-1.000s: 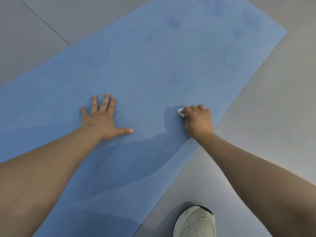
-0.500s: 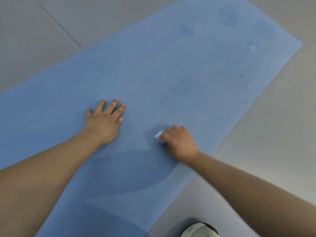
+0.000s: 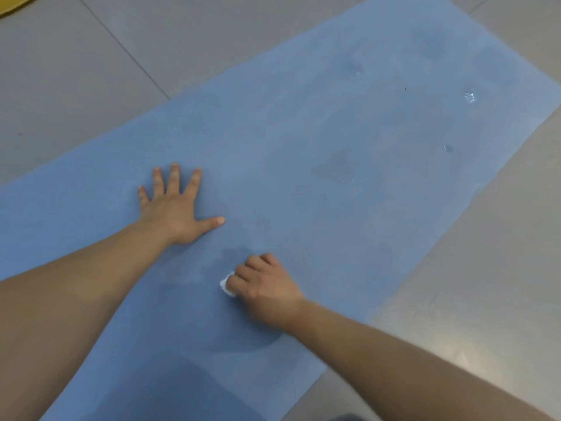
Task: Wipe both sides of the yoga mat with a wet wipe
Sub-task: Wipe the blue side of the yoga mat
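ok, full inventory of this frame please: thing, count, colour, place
yoga mat: 1, blue, flat on the floor, running diagonally from lower left to upper right
wet patches: several, darker blue with a few shiny droplets, on the far right part of the mat
wet wipe: 1, white, bunched under the right hand's fingers, on the mat
floor: grey tiles with seams, around the mat
yellow object: 1, top left corner, mostly cut off, cannot identify
left hand: 1, flat on the mat, fingers spread
right hand: 1, curled over the wipe
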The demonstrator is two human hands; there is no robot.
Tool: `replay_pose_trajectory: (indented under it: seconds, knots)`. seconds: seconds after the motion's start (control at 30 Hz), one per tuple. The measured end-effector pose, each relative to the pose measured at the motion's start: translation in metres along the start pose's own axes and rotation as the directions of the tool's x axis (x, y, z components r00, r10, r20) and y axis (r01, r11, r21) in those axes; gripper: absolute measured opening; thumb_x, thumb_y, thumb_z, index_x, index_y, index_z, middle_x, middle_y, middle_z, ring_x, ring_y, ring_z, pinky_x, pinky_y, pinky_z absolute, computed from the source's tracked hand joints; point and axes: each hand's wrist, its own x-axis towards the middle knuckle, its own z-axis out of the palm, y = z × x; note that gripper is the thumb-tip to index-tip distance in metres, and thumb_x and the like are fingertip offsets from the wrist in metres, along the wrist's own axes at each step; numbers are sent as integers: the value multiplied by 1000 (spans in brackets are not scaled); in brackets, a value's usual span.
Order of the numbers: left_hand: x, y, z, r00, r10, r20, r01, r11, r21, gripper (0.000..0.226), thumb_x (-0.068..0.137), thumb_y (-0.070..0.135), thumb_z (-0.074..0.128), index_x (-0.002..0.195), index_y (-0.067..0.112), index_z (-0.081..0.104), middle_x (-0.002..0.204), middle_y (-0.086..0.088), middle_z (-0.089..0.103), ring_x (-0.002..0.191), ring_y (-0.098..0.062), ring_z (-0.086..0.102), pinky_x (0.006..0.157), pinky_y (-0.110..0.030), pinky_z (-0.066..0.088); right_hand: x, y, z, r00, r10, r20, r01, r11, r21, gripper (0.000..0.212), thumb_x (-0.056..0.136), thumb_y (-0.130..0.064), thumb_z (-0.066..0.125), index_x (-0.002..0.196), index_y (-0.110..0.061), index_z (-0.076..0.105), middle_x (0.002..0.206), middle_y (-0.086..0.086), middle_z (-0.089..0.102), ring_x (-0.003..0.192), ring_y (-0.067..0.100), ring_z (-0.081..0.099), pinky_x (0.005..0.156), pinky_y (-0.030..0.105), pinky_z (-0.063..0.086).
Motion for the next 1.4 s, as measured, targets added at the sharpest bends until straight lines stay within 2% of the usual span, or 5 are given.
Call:
replay_pose_trajectory:
  seconds: [0.3, 0.6, 0.9, 1.2, 1.4]
  knots:
    - [6, -12, -2, 1000, -23, -6, 23, 1000, 2, 93, 79, 93, 25, 155, 52, -8, 167, 12, -16, 155, -25, -10, 119, -65, 11, 13, 154, -63, 628, 742, -234, -773, 628, -85, 21, 80, -17, 46, 92, -17, 64, 87, 7, 67, 87, 34, 57, 70, 38, 34]
    - [18, -26, 1, 965, 52, -258, -64, 997, -38, 47, 103, 53, 36, 150, 50, 36, 160, 5, 26, 138, -32, 24, 109, -55, 34, 53, 33, -7, 997, 72, -22, -72, 997, 12, 20, 77, -19, 47, 89, -21, 62, 78, -1, 57, 79, 25, 49, 67, 35, 30]
    - [37, -50, 13, 905, 147, -398, -167, 986, -16, 65, 92, 65, 29, 147, 33, 43, 146, -1, 43, 136, -37, 32, 116, -64, 20, 72, 140, -47, 687, 684, -245, -717, 694, -68, 22, 76, -16, 46, 90, -20, 63, 81, 3, 65, 81, 32, 56, 66, 37, 31]
    - [48, -56, 26, 920, 40, -390, -62, 997, -43, 90, 90, 74, 12, 162, 22, 0, 170, 1, -7, 155, -25, -15, 124, -56, -3, 93, 21, 7, 997, 70, -21, -69, 998, 11, 16, 81, -21, 51, 92, -24, 62, 79, -4, 56, 80, 24, 49, 67, 36, 32]
    - [47, -58, 27, 907, 18, -421, -80, 988, -129, 80, 94, 65, 16, 161, 23, 19, 170, -1, 4, 156, -22, -5, 125, -50, -2, 104, 140, -36, 775, 587, -233, -616, 784, -72, 25, 76, -20, 44, 90, -24, 65, 79, -5, 63, 77, 30, 55, 66, 35, 31]
